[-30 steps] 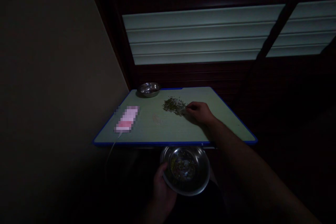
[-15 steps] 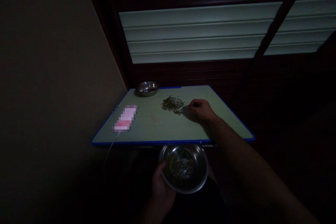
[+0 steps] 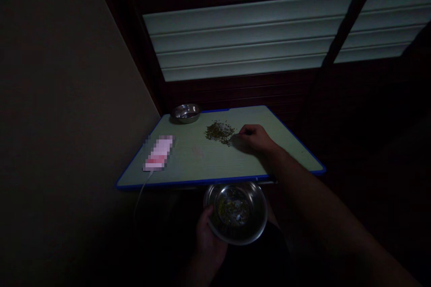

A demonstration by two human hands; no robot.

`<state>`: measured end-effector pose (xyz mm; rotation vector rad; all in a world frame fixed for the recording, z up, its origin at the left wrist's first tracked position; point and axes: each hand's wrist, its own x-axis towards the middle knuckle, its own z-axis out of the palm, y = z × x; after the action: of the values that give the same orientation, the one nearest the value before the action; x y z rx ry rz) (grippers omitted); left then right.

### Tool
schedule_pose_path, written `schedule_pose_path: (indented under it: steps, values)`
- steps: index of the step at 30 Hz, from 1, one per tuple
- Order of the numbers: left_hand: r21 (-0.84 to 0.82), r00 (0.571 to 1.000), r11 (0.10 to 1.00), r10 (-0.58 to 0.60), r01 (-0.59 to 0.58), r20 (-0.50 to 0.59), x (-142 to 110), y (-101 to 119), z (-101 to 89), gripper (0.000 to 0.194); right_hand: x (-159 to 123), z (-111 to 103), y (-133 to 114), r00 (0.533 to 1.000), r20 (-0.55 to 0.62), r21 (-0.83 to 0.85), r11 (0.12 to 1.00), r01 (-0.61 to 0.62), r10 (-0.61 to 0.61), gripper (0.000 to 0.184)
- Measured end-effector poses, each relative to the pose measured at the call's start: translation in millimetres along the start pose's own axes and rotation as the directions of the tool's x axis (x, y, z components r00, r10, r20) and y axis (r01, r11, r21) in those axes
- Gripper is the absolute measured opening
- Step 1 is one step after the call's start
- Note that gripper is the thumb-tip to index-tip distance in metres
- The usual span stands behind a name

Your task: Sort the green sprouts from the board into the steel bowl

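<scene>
My left hand (image 3: 208,243) grips the rim of a steel bowl (image 3: 236,212) held just below the front edge of the small green table (image 3: 215,161); a few green grains lie in the bowl. My right hand (image 3: 254,138) rests on the table with its fingers curled, fingertips touching the right edge of a pile of small green grains (image 3: 219,131). Whether it pinches any grains is too dark to see.
A second, smaller steel bowl (image 3: 186,112) sits at the table's far left corner. A phone (image 3: 158,154) with a white cable lies on the left side. A wall stands to the left, a louvred window behind.
My right hand has shifted slightly along the pile's right edge. The view has drifted a little; the bowl in my left hand stays put.
</scene>
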<state>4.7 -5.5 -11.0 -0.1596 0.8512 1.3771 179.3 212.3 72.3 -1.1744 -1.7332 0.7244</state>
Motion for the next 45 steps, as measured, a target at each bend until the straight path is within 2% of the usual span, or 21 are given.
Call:
schedule_pose_path:
  steps: [12,21,25,30,37,45]
  values:
    - [0.026,1.0,1.0,0.015,-0.014,-0.014,-3.2,0.9,4.3,0.025,0.8,-0.8,-0.5,0.998,-0.066,-0.033,0.999,0.015,-0.017,0.013]
    - [-0.002,1.0,1.0,-0.014,0.014,0.021,-1.4,0.8,-0.8,0.027,0.0,-0.9,-1.6,0.999,-0.043,-0.006,1.0,-0.008,0.008,0.013]
    - [0.005,1.0,1.0,0.005,-0.006,0.008,-3.1,1.0,1.6,0.025,0.5,0.0,-0.2,1.0,0.003,0.01,1.0,-0.017,0.017,0.015]
    - [0.018,1.0,1.0,0.022,-0.022,-0.008,-2.0,1.1,2.1,0.021,-0.2,1.8,0.1,1.0,-0.009,0.017,1.0,0.004,-0.003,0.017]
    - [0.011,1.0,1.0,0.01,-0.01,0.017,-2.5,1.1,3.0,0.021,-2.1,3.5,-0.6,0.997,0.073,0.042,0.999,-0.017,0.014,0.019]
    - [0.016,1.0,0.999,0.031,-0.031,-0.007,-4.1,1.2,4.7,0.018,0.4,3.2,2.9,1.0,-0.019,-0.043,0.999,-0.014,0.013,0.017]
